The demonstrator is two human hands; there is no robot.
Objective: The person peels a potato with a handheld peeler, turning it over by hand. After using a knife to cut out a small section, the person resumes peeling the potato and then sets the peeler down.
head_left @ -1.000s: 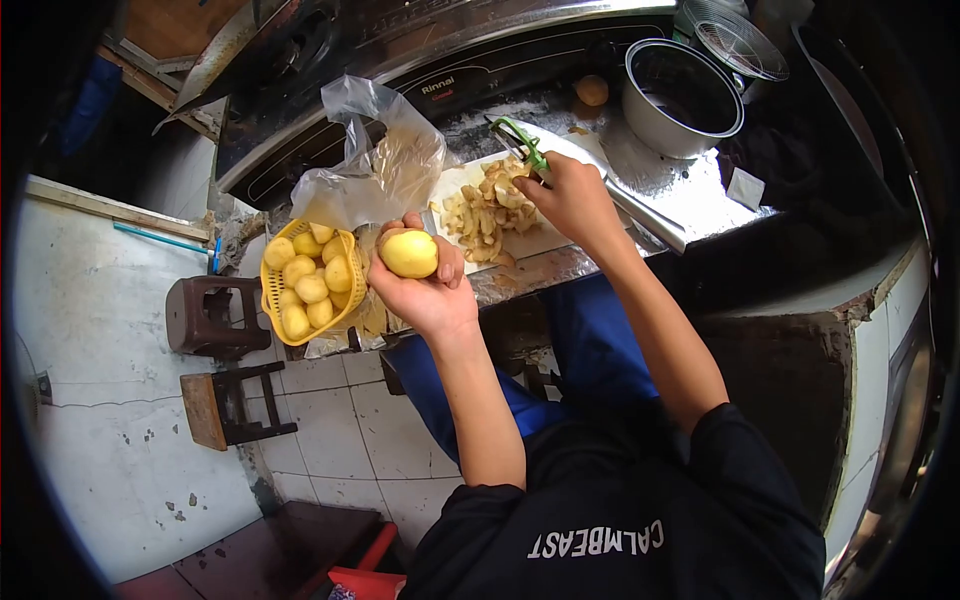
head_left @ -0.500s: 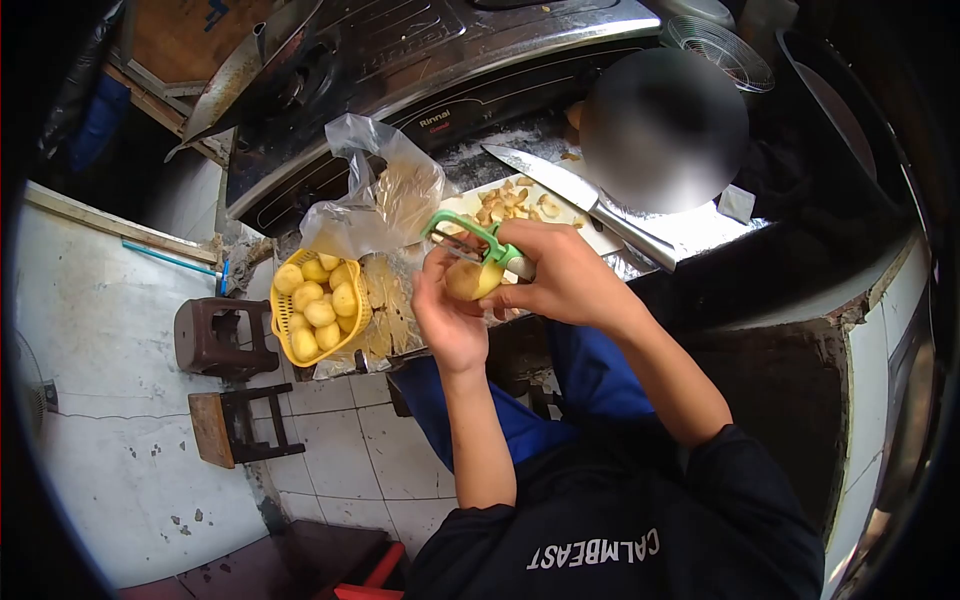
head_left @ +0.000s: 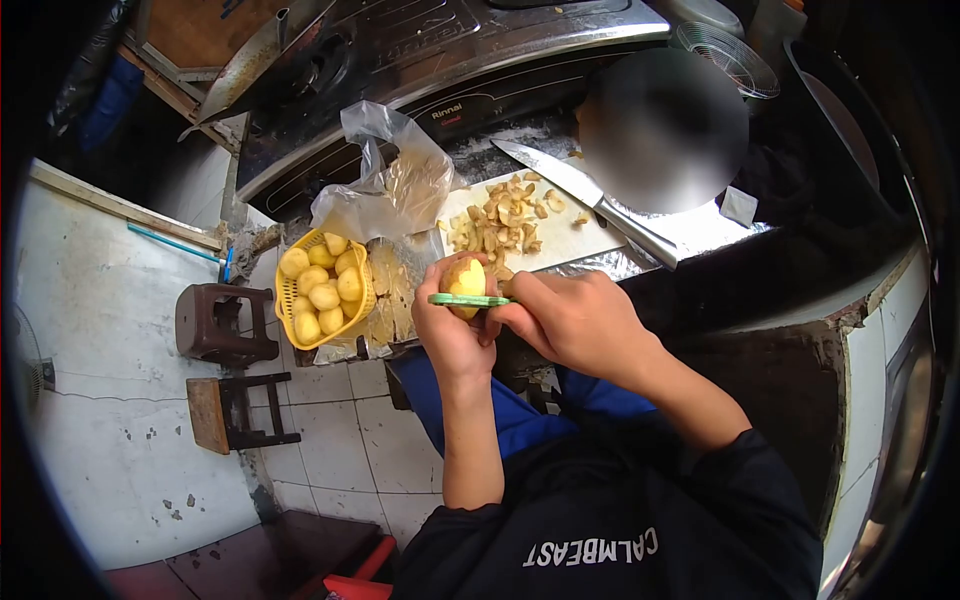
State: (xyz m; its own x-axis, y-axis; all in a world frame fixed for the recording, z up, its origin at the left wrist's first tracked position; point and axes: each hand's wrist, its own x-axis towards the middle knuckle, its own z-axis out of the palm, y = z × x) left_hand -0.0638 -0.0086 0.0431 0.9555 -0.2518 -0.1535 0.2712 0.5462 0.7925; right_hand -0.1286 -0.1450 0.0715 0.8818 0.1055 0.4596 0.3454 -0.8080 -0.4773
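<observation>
A partly peeled potato (head_left: 465,277) rests in the curled fingers of my left hand (head_left: 452,335), with pale flesh showing on its upper side. My right hand (head_left: 583,322) grips a green peeler (head_left: 462,300), whose frame lies across the potato; its handle end is hidden by my fingers. Just beyond my hands, a white cutting board (head_left: 572,238) carries a heap of brown peelings (head_left: 505,212). To the left stands a yellow basket (head_left: 283,318) filled with several peeled potatoes (head_left: 323,296).
A large knife (head_left: 590,195) lies across the board's far right side. Behind the basket is a crumpled clear plastic bag (head_left: 400,190). A black gas stove (head_left: 430,60) runs along the back. Two small stools (head_left: 215,325) stand on the floor at left.
The peeler has swung from above the potato to lie across it, and my right hand has moved down slightly. More peeled flesh faces me. The whole view has shifted a little.
</observation>
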